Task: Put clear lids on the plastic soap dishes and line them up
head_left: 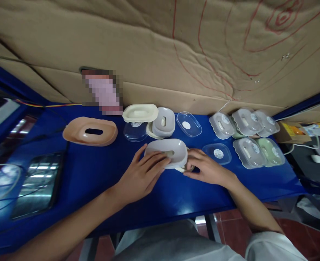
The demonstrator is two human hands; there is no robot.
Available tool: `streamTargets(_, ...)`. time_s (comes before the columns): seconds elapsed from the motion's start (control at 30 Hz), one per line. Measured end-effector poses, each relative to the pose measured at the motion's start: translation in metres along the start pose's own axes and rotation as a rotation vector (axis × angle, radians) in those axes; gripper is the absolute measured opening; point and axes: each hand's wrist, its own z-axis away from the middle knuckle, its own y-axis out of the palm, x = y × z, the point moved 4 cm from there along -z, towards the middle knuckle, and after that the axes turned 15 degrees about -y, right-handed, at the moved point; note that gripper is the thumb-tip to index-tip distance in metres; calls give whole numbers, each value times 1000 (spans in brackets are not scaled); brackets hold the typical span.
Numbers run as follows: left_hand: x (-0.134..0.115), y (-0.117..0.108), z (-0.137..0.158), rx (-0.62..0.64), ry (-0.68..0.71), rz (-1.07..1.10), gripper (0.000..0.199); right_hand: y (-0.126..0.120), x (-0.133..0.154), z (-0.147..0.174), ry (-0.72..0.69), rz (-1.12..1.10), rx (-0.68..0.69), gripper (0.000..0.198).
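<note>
A grey oval plastic lid (pixel 167 150) with a slot in its top lies on the blue table (pixel 94 174), over a cream-coloured base that peeks out at its lower right. My left hand (pixel 141 175) rests flat on the lid's left side, fingers spread over it. My right hand (pixel 206 167) grips the right edge of the lid and base with its fingertips. Both hands are on the same piece.
A peach oval lid (pixel 90 131) lies at left. Behind are a cream lid on a clear tub (pixel 139 113), a grey slotted lid (pixel 163 126) and clear trays (pixel 188 124), (pixel 217 153). Several closed boxes (pixel 248 137) stand at right. Cardboard (pixel 176 54) backs the table.
</note>
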Motion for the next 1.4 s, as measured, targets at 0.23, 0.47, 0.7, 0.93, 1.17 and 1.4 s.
streamTargets(0.23,-1,1,1,5,18,2,41,-16,-13,13,122,-77,-129,47)
streamTargets(0.47,-2,28,-2,146,57,9,41,-5,-8,12,142,-106,-120,124)
streamTargets(0.7,2,27,-3,182,40,-20,33,9,-9,-2,35,92,-6,95)
streamTargets(0.93,0,20,-2,161,24,-52,29,-10,-11,10,43,132,105,104)
streamTargets(1.17,13,11,-1,112,-236,89,54,-55,-58,92,485,243,143,104)
streamTargets(1.4,10,22,4,162,-346,269,70,-48,-25,41,306,214,-119,93)
